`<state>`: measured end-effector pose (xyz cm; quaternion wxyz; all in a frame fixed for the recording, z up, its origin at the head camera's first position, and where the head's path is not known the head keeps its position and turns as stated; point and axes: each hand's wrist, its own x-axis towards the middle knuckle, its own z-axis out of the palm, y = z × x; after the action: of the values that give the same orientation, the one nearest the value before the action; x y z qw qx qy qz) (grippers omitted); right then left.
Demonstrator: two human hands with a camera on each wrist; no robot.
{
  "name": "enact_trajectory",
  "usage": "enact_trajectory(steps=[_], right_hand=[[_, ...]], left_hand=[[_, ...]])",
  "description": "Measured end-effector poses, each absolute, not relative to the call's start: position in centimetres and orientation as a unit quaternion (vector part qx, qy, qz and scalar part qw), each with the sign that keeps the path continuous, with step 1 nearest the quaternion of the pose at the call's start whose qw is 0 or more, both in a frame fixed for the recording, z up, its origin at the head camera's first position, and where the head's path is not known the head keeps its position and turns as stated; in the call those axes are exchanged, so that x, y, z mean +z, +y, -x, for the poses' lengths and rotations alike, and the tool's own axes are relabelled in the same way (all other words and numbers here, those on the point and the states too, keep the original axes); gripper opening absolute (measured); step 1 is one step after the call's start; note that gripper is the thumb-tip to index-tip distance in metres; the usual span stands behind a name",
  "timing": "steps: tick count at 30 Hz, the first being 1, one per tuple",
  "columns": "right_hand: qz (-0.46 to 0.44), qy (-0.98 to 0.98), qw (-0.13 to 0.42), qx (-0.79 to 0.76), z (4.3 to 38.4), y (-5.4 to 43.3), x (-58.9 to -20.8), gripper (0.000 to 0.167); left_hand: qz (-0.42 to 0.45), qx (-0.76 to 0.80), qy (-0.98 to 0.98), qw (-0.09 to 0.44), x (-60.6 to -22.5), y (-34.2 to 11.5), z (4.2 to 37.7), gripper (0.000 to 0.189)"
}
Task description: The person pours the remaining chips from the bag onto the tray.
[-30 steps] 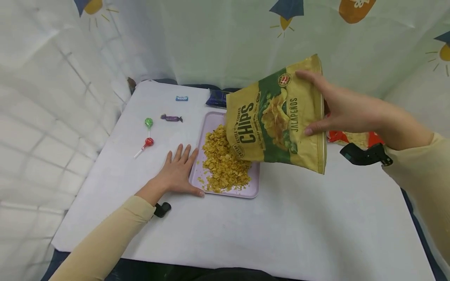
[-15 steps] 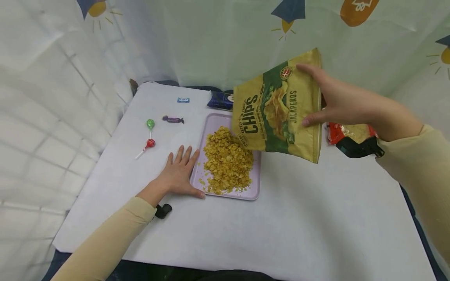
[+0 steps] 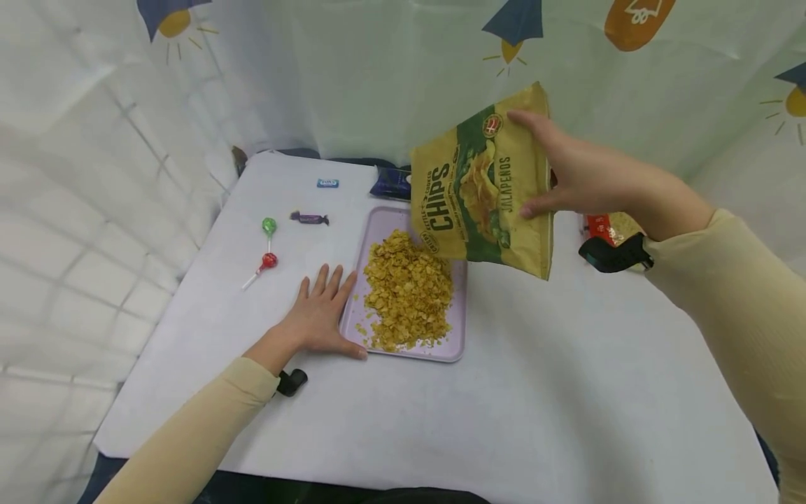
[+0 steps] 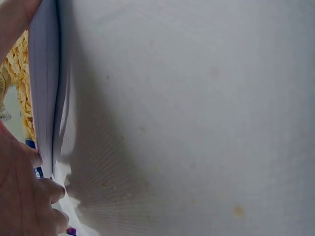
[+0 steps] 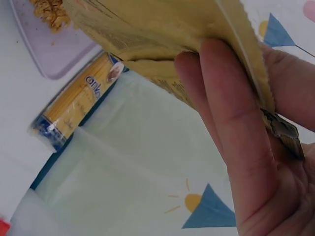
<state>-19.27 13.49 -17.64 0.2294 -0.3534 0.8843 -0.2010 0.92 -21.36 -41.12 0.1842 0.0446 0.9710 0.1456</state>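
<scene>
Hanging tilted over the lilac tray (image 3: pixel 383 220), chip bag (image 3: pixel 481 189) is gripped by right hand (image 3: pixel 588 173); tray edge is touched by left hand (image 3: pixel 320 318), fingers spread.

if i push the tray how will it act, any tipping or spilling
The tray looks stiff, its sides straight, so it would probably slide without bending. It lies flat on the table, so tipping seems unlikely. The flakes are heaped loose, so a sharp shove might shake some over the low edge.
</scene>
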Motion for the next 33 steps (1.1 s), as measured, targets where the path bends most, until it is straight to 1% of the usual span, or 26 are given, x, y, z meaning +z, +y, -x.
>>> enact_trajectory(steps=[21, 33], right_hand=[[0.363, 0.875, 0.231, -0.223, 19.57, 13.15, -18.24, 0.121], [0.336, 0.885, 0.235, -0.222, 19.20, 13.49, -18.35, 0.121]], left_hand=[[-0.045, 0.144, 0.971, 0.185, -40.97, -21.32, -0.96, 0.146], [-0.051, 0.146, 0.971, 0.182, -40.74, -21.19, -0.97, 0.144]])
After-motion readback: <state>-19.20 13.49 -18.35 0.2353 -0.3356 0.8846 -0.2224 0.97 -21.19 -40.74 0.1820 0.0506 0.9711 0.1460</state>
